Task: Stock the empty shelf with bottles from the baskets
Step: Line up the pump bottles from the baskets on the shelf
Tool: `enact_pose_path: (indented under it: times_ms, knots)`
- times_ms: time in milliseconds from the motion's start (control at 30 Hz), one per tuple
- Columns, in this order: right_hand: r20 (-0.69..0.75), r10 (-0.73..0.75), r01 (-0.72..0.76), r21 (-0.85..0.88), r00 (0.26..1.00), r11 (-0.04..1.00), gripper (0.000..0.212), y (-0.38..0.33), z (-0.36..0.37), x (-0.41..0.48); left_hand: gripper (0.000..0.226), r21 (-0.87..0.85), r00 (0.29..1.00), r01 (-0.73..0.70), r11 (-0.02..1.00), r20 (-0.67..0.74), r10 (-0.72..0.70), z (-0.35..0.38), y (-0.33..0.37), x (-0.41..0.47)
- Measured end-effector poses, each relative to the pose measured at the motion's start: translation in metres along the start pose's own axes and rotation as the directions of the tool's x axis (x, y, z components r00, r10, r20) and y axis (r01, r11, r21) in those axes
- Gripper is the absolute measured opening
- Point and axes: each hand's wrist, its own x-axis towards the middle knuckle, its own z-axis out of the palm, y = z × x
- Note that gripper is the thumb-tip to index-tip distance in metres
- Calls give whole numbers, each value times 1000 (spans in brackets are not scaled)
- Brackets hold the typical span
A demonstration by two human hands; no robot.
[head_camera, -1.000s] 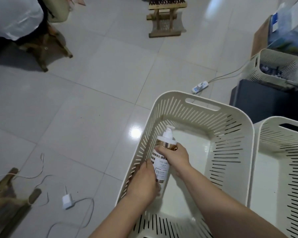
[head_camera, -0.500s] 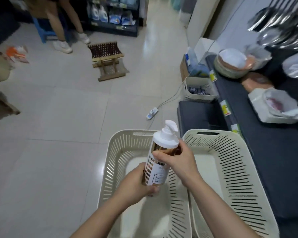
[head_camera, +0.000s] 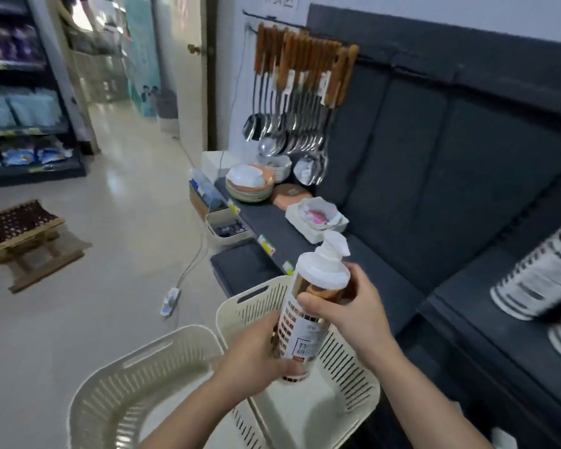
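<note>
A pump bottle [head_camera: 308, 314] is held upright above two baskets [head_camera: 353, 377] — base gripped by the left hand [head_camera: 256, 358], neck by the right hand [head_camera: 350, 307]. Both baskets appear emptied; placement on the dark shelf [head_camera: 486, 322] is judged outstanding — some bottles [head_camera: 538, 283] already lie there.

Pump bottle [head_camera: 308, 315] upright, white cap, gold-patterned label, above two cream slatted baskets [head_camera: 136, 377], both bare.
</note>
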Motion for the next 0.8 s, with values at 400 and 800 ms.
enact_pose_path:
  times_ms: [400,800]
  knots:
    - [-448,-52,35,-47,893,998,61,-26,-179,-49,68,47,909,-338,940,275,313,101,147,56]
    - [-609,-99,28,-124,787,992,73,-25,-284,-55,67,51,833,-435,899,401,380,178,237,106]
